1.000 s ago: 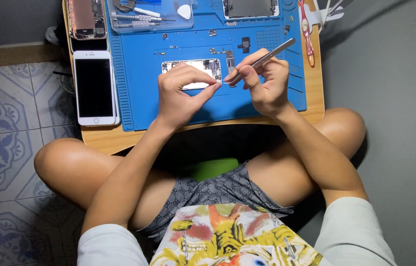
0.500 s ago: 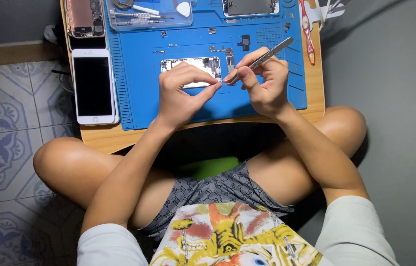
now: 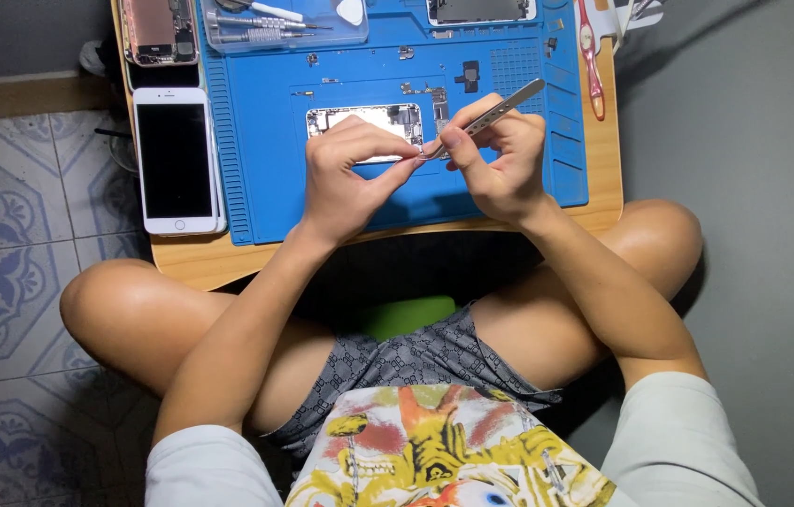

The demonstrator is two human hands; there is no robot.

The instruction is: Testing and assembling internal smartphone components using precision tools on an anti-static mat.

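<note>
Left hand point(image 3: 345, 178) pins the opened phone point(image 3: 366, 122) on the mat point(image 3: 509, 178); right hand point(image 3: 500, 160) pinches tweezers point(image 3: 491, 115) for fine work.

just one white phone point(image 3: 177, 161) at 9 o'clock on the desk, its rectangular black screen dark
</note>
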